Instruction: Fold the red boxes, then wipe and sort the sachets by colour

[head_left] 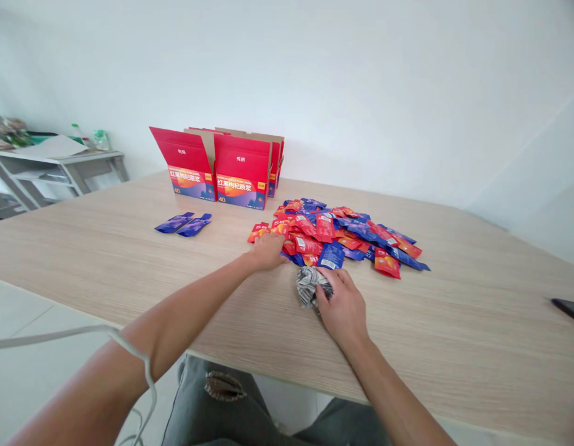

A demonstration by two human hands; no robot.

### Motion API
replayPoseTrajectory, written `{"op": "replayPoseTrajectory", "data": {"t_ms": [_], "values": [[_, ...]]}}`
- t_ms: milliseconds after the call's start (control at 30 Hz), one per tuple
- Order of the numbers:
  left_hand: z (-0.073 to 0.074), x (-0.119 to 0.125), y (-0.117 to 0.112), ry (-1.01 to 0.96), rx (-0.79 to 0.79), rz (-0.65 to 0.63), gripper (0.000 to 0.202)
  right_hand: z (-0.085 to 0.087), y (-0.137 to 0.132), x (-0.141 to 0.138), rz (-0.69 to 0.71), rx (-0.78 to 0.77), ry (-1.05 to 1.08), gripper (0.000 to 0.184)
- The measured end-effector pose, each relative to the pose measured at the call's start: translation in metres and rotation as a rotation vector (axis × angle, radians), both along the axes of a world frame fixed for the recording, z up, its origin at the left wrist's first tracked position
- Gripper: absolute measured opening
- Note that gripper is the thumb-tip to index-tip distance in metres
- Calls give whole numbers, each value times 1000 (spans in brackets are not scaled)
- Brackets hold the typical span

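Head view, reading left to right. Grey side desk (89, 160) is standing farthest left of both grips, papers (54, 147) lying on top. White cable (82, 330) is running across the left forearm, behind that hand's grip. Two purple-blue sachets (174, 223) (194, 225) are lying side by side, left of the left hand and a little beyond it. Farther off, beyond and left of the same hand, red cartons lettered 红黑枸杞原浆 (191, 181) (240, 186) are standing with flaps raised; more are showing behind the front two.

Left hand (268, 253) is resting at the near left edge of a heap of red and blue sachets (317, 228); fingertips partly hidden, cannot tell if it is grasping one. The heap is spreading beyond and rightward of that hand, lying just past the right hand.

Crumpled grey-and-white wad (309, 284), paper or cloth unclear, is sitting within the right hand (343, 303), fingers and thumb closing around its right side. Wood-grain table (454, 347) is extending right of this grip; a dark flat object (569, 310) is lying at the far right, well apart, cut off by the frame.
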State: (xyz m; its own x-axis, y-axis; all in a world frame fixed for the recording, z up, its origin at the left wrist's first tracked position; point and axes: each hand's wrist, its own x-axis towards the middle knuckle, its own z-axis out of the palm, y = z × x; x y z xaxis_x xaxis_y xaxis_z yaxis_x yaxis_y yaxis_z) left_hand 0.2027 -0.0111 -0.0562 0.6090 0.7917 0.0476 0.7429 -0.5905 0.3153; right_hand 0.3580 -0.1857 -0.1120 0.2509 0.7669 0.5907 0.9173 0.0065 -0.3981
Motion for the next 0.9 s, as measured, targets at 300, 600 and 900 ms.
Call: {"op": "replayPoseTrajectory", "data": {"t_ms": [300, 600, 900], "values": [[15, 1, 25, -27, -225, 99, 45, 1, 2, 1, 4, 14, 43, 36], [21, -31, 5, -415, -560, 162, 19, -3, 3, 3, -4, 60, 58, 37], [11, -36, -57, -1241, -1300, 290, 49, 14, -1, 4, -29, 304, 182, 33]]}}
